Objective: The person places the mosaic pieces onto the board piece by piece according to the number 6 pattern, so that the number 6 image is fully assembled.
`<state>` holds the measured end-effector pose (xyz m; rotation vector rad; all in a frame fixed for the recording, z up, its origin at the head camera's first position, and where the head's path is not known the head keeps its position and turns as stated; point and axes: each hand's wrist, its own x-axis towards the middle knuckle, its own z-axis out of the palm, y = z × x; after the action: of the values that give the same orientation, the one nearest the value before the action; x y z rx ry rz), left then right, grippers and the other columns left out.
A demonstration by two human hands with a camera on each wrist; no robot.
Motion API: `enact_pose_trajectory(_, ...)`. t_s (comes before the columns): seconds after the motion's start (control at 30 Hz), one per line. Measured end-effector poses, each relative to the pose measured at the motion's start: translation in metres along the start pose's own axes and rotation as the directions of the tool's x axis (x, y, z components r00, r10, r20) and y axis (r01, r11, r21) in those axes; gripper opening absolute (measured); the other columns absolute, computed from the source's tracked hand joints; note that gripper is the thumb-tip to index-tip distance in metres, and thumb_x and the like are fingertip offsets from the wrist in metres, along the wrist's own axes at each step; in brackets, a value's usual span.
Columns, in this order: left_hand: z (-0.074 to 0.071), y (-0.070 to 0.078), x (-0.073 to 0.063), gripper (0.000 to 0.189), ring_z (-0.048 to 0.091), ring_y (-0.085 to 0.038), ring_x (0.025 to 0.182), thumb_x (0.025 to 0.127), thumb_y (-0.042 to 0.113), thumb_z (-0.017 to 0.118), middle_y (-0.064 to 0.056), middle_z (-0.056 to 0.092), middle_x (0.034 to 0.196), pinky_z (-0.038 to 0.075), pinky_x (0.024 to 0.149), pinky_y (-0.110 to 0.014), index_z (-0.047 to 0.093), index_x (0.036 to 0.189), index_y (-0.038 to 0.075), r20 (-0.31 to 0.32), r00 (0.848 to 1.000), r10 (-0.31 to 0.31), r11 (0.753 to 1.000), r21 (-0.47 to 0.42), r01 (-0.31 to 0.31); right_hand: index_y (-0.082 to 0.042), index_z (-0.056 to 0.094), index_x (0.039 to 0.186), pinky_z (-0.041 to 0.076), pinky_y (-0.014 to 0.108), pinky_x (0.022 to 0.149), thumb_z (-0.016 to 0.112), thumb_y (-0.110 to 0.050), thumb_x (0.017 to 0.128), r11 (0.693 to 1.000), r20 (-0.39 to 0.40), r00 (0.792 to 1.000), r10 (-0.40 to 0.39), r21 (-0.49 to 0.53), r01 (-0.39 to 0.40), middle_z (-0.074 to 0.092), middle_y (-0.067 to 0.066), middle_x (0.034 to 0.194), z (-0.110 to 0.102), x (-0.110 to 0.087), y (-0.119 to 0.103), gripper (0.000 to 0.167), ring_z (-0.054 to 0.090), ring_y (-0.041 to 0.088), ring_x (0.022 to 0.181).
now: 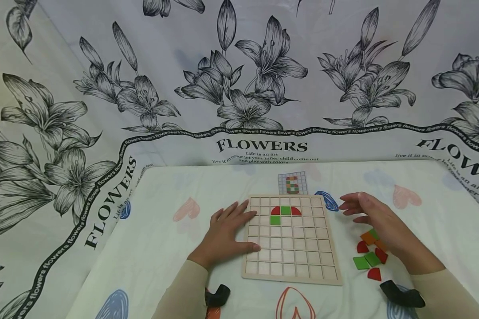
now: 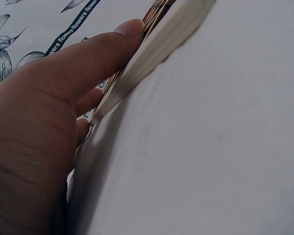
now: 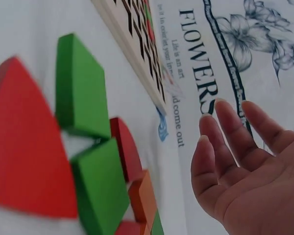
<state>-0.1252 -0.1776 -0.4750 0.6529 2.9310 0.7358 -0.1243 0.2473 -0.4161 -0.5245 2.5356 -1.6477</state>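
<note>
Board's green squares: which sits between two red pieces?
The upper green square, flanked by the left red piece and right red piece; the lower green square sits below the left red piece.

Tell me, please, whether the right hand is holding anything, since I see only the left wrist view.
Observer: The right hand is empty.
Operator: Thank you; could you say which pieces sit in the grid of the board?
Observer: Four pieces: two red pieces and two green pieces, near its far edge.
Operator: And what lies to the right of the board, please?
Observer: Loose pieces in red, green and orange lie there, some of them close to the right forearm.
</note>
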Motion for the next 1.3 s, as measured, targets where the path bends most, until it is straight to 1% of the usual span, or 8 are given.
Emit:
enact_pose_trajectory(0.1, 0.000, 0.000, 0.000, 0.095, 0.011, -0.012, 0.164, 0.084, 0.084, 0.071, 0.016, 0.022, 0.178, 0.008, 0.126, -0.055, 0.051, 0.164, 0.038, 0.004, 1.000, -0.004, 1.000, 0.004, 0.004, 0.004, 0.056, 0.148, 0.053, 0.021, 0.092, 0.029, -0.028, 0.121, 1.000, -0.014, 1.000, 0.014, -0.017, -0.014, 0.067, 0.018, 0.132, -0.006, -0.005, 0.006, 0.050, 0.064, 0.017, 0.115)
enact_pose_trajectory(0.43, -0.001, 0.001, 0.000, 0.094, 0.011, -0.012, 0.164, 0.084, 0.085, 0.070, 0.016, 0.022, 0.178, 0.008, 0.126, -0.056, 0.050, 0.165, 0.039, 0.013, 1.000, -0.008, 1.000, 0.010, 0.008, 0.002, 0.056, 0.151, 0.053, 0.018, 0.088, 0.034, -0.029, 0.121, 0.986, -0.056, 0.990, 0.127, -0.098, -0.132, 0.067, 0.015, 0.134, -0.025, -0.021, 0.029, 0.049, 0.063, 0.004, 0.112)
enact_pose_trajectory(0.57, 0.000, 0.001, 0.000, 0.095, 0.010, -0.012, 0.164, 0.085, 0.085, 0.069, 0.016, 0.021, 0.178, 0.008, 0.127, -0.056, 0.050, 0.165, 0.039, 0.017, 1.000, -0.009, 1.000, 0.018, 0.008, 0.004, 0.057, 0.148, 0.053, 0.017, 0.086, 0.037, -0.027, 0.120, 0.984, -0.062, 0.987, 0.146, -0.097, -0.151, 0.071, 0.001, 0.128, -0.032, -0.030, 0.040, 0.046, 0.065, 0.002, 0.109)
enact_pose_trajectory(0.7, 0.000, 0.001, 0.000, 0.095, 0.010, -0.012, 0.164, 0.085, 0.085, 0.069, 0.016, 0.020, 0.178, 0.008, 0.127, -0.055, 0.049, 0.165, 0.039, 0.022, 1.000, -0.009, 1.000, 0.023, 0.008, 0.006, 0.058, 0.145, 0.052, 0.014, 0.086, 0.039, -0.022, 0.120, 0.988, -0.064, 0.989, 0.132, -0.074, -0.136, 0.073, -0.012, 0.124, -0.039, -0.038, 0.049, 0.042, 0.066, 0.001, 0.108)
enact_pose_trajectory(0.83, -0.002, 0.003, 0.000, 0.095, 0.010, -0.013, 0.164, 0.085, 0.084, 0.070, 0.016, 0.021, 0.178, 0.008, 0.127, -0.055, 0.050, 0.165, 0.038, 0.020, 1.000, -0.013, 0.999, 0.029, 0.013, 0.006, 0.058, 0.144, 0.051, 0.014, 0.088, 0.044, -0.020, 0.119, 0.989, -0.044, 0.990, 0.133, -0.065, -0.135, 0.074, -0.009, 0.126, -0.043, -0.041, 0.056, 0.038, 0.066, -0.001, 0.110)
enact_pose_trajectory(1.03, -0.003, 0.004, 0.001, 0.094, 0.011, -0.013, 0.164, 0.085, 0.082, 0.072, 0.015, 0.022, 0.178, 0.008, 0.127, -0.055, 0.051, 0.165, 0.037, 0.019, 1.000, -0.017, 1.000, 0.026, 0.016, 0.000, 0.063, 0.145, 0.050, 0.014, 0.086, 0.062, -0.021, 0.113, 0.960, -0.015, 0.975, 0.221, -0.175, -0.220, 0.072, 0.009, 0.134, -0.046, -0.047, 0.061, 0.038, 0.062, -0.007, 0.109)
enact_pose_trajectory(1.17, -0.002, 0.003, 0.001, 0.094, 0.011, -0.013, 0.164, 0.085, 0.082, 0.071, 0.016, 0.021, 0.178, 0.008, 0.127, -0.055, 0.050, 0.165, 0.037, 0.015, 1.000, -0.012, 1.000, 0.028, 0.012, 0.000, 0.065, 0.143, 0.052, 0.016, 0.084, 0.068, -0.018, 0.110, 0.942, -0.017, 0.971, 0.239, -0.238, -0.236, 0.070, 0.017, 0.136, -0.048, -0.049, 0.063, 0.037, 0.066, 0.000, 0.104)
enact_pose_trajectory(1.3, -0.001, 0.002, 0.001, 0.095, 0.011, -0.012, 0.164, 0.084, 0.083, 0.071, 0.016, 0.021, 0.178, 0.008, 0.127, -0.055, 0.050, 0.165, 0.038, 0.010, 1.000, -0.009, 0.999, 0.032, 0.009, -0.005, 0.069, 0.140, 0.052, 0.018, 0.081, 0.075, -0.022, 0.106, 0.912, -0.039, 0.968, 0.249, -0.327, -0.248, 0.068, 0.015, 0.134, -0.049, -0.048, 0.064, 0.039, 0.063, 0.006, 0.101)
